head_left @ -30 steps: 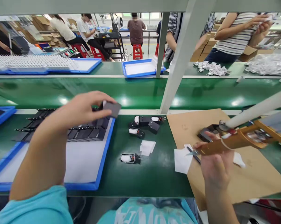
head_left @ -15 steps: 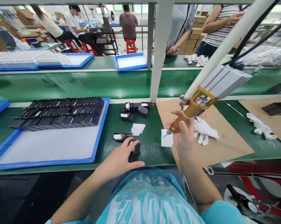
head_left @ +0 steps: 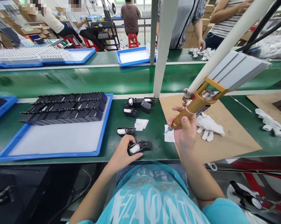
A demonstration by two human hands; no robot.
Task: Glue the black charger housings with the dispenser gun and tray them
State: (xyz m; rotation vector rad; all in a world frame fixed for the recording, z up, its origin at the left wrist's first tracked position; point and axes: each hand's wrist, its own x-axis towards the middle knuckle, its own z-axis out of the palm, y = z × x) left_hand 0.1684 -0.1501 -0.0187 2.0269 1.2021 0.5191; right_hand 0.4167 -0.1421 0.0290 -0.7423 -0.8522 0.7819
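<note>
My left hand (head_left: 122,151) pinches the left end of a small black case (head_left: 141,147), low in the middle of the frame. My thumb and fingers sit on its two sides, maybe so it can't slide. My right hand (head_left: 186,132), right of the middle, wraps around a gold tool (head_left: 188,111), its tip pointing down and left, I guess for easy aiming. Black boxes (head_left: 66,109) sit in tight rows at the left, perhaps to save room in the blue-edged tray (head_left: 105,124).

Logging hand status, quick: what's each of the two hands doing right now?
Left hand: closed, thumb and fingers around a black-and-white part.
Right hand: closed, holding a gold tool.
</note>
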